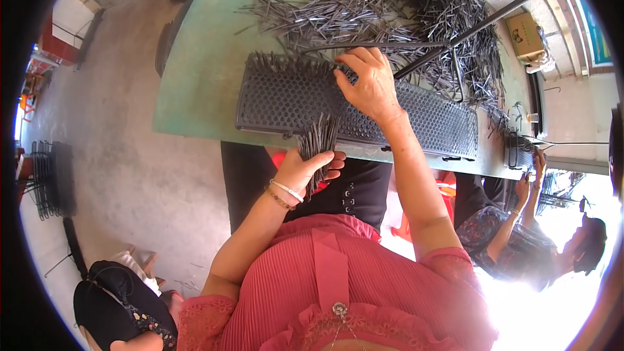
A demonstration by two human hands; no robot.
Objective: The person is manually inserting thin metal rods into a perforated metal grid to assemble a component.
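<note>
My left hand (311, 170) is closed round a bundle of thin dark sticks (318, 140), held upright just in front of the table's near edge. A long black tray with rows of round holes (286, 101) lies along that edge. Short dark sticks (279, 64) stand in the holes of its far left rows. Over the tray's middle, my right hand (370, 84) reaches to the far rows with thumb and fingers bent toward each other. Whatever lies between those fingertips is too small to make out.
A large heap of loose dark sticks (390, 10) covers the far part of the green table (201, 84). A black metal rod (500, 19) crosses above it. At the right, another person (513, 240) works at a similar tray. A cardboard box (525, 34) stands by the wall.
</note>
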